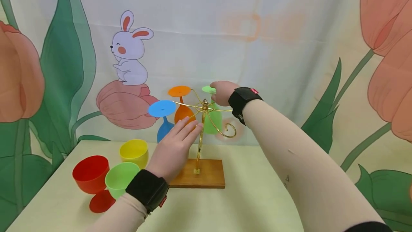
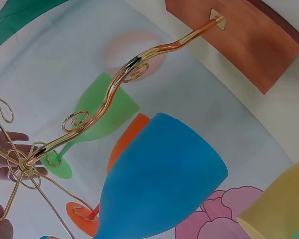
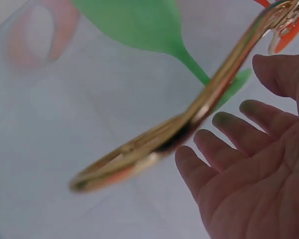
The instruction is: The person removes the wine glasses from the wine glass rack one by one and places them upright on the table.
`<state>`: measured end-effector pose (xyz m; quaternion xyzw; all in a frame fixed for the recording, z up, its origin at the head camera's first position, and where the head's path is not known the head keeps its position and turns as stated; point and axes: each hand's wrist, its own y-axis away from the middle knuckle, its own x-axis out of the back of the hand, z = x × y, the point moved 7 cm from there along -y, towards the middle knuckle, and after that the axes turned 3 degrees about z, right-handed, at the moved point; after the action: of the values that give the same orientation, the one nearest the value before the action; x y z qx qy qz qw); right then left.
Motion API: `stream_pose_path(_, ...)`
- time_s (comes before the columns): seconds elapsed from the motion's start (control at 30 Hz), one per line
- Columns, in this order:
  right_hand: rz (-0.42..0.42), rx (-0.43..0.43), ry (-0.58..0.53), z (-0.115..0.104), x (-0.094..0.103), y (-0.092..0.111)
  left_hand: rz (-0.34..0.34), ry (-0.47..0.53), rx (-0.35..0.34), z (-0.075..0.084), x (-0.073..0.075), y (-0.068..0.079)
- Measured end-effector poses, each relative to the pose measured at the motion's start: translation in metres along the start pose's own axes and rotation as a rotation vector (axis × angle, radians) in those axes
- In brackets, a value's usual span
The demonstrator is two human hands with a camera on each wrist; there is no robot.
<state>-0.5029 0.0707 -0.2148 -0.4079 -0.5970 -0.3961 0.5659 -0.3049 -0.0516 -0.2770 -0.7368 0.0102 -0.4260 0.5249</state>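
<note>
A gold metal goblet rack (image 1: 200, 142) stands on a wooden base (image 1: 212, 174). Three goblets hang upside down from its arms by their feet: a blue goblet (image 1: 162, 109), an orange goblet (image 1: 179, 91) and a green goblet (image 1: 212, 122). My right hand (image 1: 223, 92) reaches behind the rack beside the green goblet's foot; its fingers (image 3: 224, 154) lie loosely extended and apart in the right wrist view, with nothing held. My left hand (image 1: 175, 148), fingers fairly straight, is at the near arm of the rack, fingertips right at the gold wire; its thumb is hidden in the head view.
On the table's left stand a red goblet (image 1: 91, 174), a yellow goblet (image 1: 134, 153) and a light green goblet (image 1: 121, 178), upright and close together. An unloaded scroll arm (image 1: 229, 131) of the rack points right. A printed cloth (image 1: 283, 63) hangs behind the table.
</note>
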Motion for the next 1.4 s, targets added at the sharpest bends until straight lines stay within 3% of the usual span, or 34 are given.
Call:
stream_pose_path(0.17, -0.041, -0.015, 0.030, 0.004, -0.009, -0.011, 0.006, 0.009, -0.008, 0.002, 0.001, -0.001)
stream_pose_path(0.5, 0.175, 0.039, 0.033, 0.004, -0.002, -0.012, -0.002, 0.006, 0.001, -0.001, 0.005, -0.002)
stream_pose_path(0.87, 0.280, 0.081, 0.221, 0.000, 0.003, 0.010, 0.004, 0.002, 0.007, 0.001, 0.004, -0.001)
stream_pose_path(1.17, 0.303, 0.080, 0.243, 0.006, 0.005, 0.021, 0.003, -0.009, 0.016, 0.000, 0.001, -0.001)
stream_pose_path(1.4, 0.263, 0.132, 0.280, -0.010, 0.013, 0.025, 0.021, -0.008, 0.011, 0.000, -0.001, -0.001)
